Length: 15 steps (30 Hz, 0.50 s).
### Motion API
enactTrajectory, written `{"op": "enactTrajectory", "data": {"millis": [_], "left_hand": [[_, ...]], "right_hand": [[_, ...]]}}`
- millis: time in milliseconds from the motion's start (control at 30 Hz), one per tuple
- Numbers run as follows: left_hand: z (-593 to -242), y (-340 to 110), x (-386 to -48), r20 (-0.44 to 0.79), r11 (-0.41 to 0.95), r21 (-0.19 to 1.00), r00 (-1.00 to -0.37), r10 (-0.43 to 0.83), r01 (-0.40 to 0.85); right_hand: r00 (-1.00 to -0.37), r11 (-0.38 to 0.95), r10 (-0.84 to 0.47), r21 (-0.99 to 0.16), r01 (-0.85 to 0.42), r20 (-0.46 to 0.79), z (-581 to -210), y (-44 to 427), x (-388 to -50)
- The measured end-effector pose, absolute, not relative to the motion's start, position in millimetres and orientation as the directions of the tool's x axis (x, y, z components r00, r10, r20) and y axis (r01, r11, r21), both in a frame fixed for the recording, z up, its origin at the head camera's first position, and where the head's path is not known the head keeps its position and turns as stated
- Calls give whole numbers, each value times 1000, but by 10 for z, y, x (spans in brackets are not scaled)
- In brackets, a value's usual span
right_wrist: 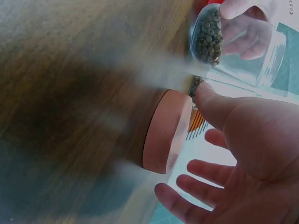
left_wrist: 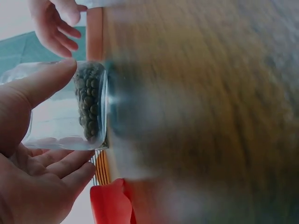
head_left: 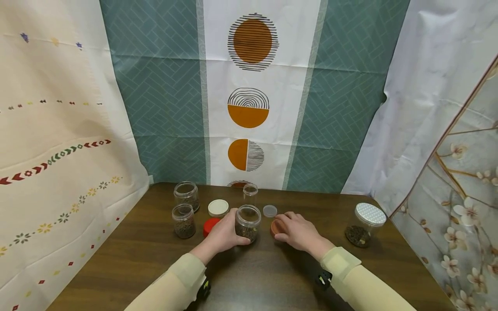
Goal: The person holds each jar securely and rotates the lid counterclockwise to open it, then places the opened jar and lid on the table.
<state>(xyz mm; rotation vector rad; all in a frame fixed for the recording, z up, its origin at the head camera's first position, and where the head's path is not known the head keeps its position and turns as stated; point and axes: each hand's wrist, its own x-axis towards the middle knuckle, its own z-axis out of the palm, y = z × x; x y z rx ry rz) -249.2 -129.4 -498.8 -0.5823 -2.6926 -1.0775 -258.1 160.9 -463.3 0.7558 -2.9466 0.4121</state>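
My left hand [head_left: 225,234] grips a clear open-topped jar [head_left: 247,220] by its sides. Dark round beans or seeds [left_wrist: 88,100] fill the lower part of that jar, which stands upright on the table. Over a terracotta-coloured lid [right_wrist: 163,133] lying on the table hovers my right hand [right_wrist: 252,154], its fingers spread and a little bent. A gap shows between those fingers and the lid in the right wrist view. Beside my left hand lies a red lid [head_left: 210,225], partly hidden by it.
Two uncapped jars, one nearer [head_left: 183,221] and one farther [head_left: 186,195], stand at the left. Behind are a cream lid [head_left: 218,207], a small clear jar [head_left: 250,193] and a translucent lid [head_left: 270,211]. A capped jar [head_left: 364,224] stands at the right. Curtains border the table.
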Motion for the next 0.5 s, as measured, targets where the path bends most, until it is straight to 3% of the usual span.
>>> {"op": "enactTrajectory", "data": {"millis": [500], "left_hand": [[-4934,-1131,-2573,238,697,644,-949,208,315]], "right_hand": [[-865,834,-461,-235,-499,198,-4633,1688,-2534]]}}
